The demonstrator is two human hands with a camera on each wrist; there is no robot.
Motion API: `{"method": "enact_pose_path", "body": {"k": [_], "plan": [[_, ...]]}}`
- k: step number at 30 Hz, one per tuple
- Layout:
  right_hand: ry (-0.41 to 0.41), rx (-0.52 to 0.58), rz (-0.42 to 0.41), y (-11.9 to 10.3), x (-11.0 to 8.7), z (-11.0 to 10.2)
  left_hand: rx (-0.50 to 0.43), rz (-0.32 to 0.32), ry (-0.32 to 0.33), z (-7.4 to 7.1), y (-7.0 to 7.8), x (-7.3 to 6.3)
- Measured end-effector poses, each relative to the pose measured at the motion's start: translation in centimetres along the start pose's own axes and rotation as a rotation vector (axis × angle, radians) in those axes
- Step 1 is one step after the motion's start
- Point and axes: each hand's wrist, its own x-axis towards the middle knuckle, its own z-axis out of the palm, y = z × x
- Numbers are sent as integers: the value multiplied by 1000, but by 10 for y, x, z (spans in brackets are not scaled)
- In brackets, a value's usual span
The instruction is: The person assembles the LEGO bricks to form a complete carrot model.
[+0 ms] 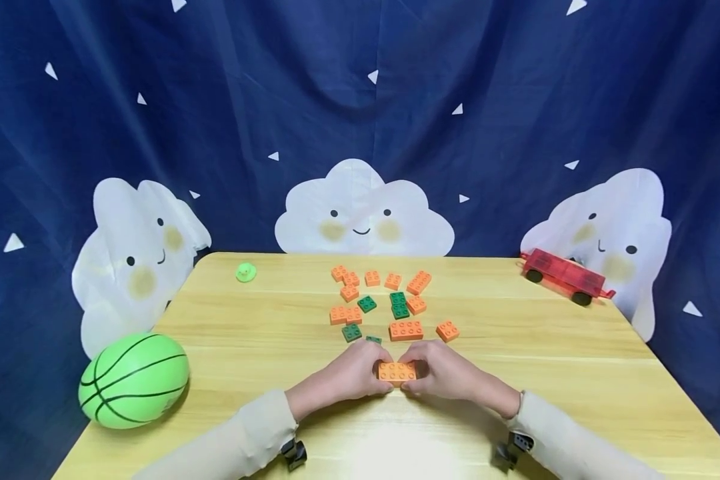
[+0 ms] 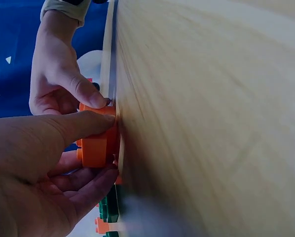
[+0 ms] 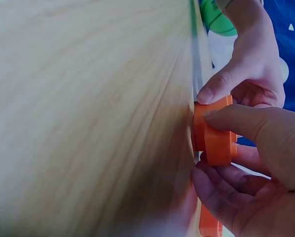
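Observation:
Near the table's front middle, an orange toy building brick (image 1: 397,373) with two rows of studs faces up between both hands. My left hand (image 1: 353,371) pinches its left end, and my right hand (image 1: 447,371) grips the right end. In the left wrist view, the thumb lies along the near side of the orange brick (image 2: 94,151), with the fingers curled round the far side. The right wrist view shows a seam along the orange brick (image 3: 218,147), low over the tabletop. Just beyond the left hand, a green brick (image 1: 373,340) is partly hidden.
Several loose bricks lie beyond the hands, among them a long orange brick (image 1: 405,331), a small orange brick (image 1: 447,331) and a green brick (image 1: 351,333). A green ball (image 1: 135,381) sits at left, a small green duck (image 1: 246,272) at back left, a red toy wagon (image 1: 564,273) at back right.

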Motion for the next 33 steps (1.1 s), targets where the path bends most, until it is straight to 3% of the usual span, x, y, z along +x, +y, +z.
{"method": "enact_pose_path", "body": {"k": [8, 13, 17, 21, 25, 33], "plan": [[-17, -16, 73, 3, 0, 4, 10, 25, -21, -4, -2, 2], [-3, 88, 76, 10, -1, 5, -23, -20, -53, -29, -6, 11], [-12, 117, 90, 11, 0, 4, 13, 0, -31, -43, -9, 30], [-15, 99, 105, 8, -3, 1, 142, 45, -10, -35, -11, 57], [7, 59, 111, 7, -7, 0, 262, 56, -52, -20, -8, 77], [5, 67, 96, 8, -3, 2, 433, 7, -73, -11, -5, 89]]}}
